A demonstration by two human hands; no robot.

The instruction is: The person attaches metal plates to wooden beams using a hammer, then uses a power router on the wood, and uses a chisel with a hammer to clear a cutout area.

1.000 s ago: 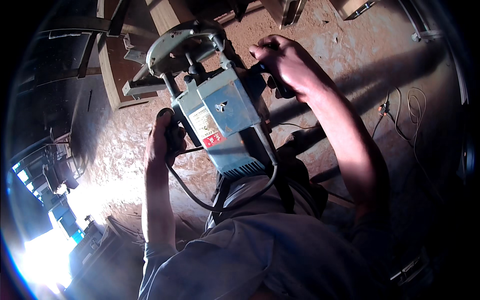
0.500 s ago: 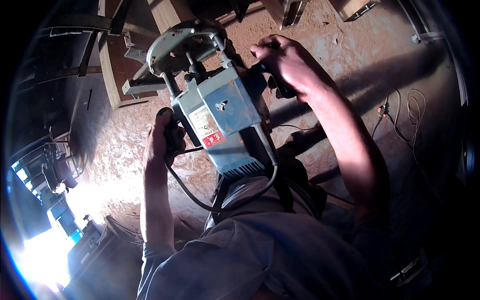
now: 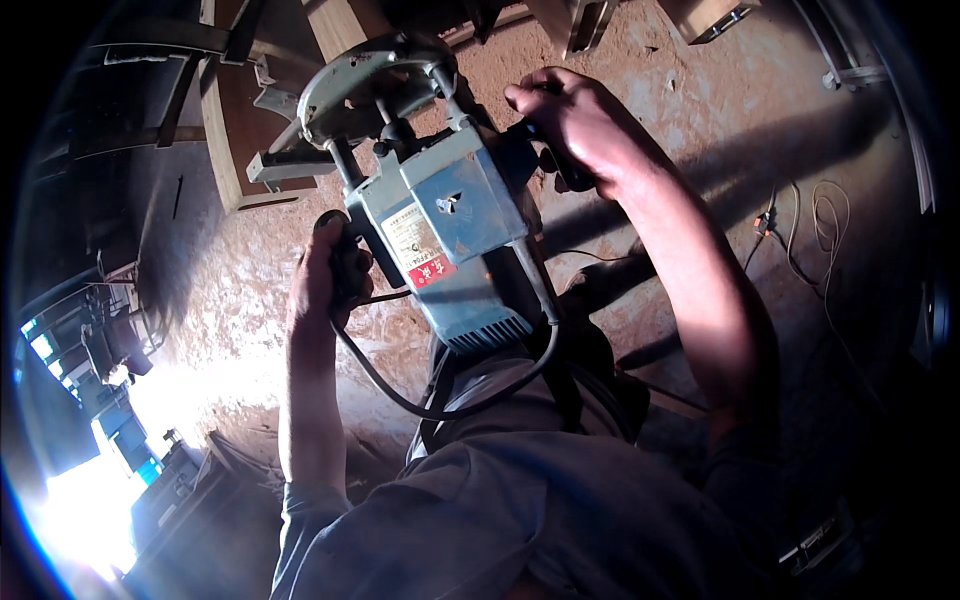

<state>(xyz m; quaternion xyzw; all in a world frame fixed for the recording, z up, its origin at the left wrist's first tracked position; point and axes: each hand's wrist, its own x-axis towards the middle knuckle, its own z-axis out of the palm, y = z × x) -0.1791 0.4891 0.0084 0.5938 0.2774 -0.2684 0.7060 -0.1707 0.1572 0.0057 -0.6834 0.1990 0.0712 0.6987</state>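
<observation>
A blue-grey plunge router (image 3: 468,205) is held between my two hands in front of my body, its round metal base (image 3: 350,90) pointing away from me. My left hand (image 3: 325,265) is wrapped round the dark side handle on the left. On the other side, my right hand (image 3: 580,130) grips the black handle. A black power cord (image 3: 440,412) loops from the motor end past my waist toward the left handle. The router's cutting bit does not show.
Wooden frame pieces (image 3: 228,140) lie beyond the base at the far left, with more wooden parts (image 3: 590,25) along the far edge. A coiled cable (image 3: 830,225) lies on the dusty floor (image 3: 690,90) at the right. Strong light glares at the lower left.
The router has shifted very slightly right and up, still in both hands. My grip looks the same.
</observation>
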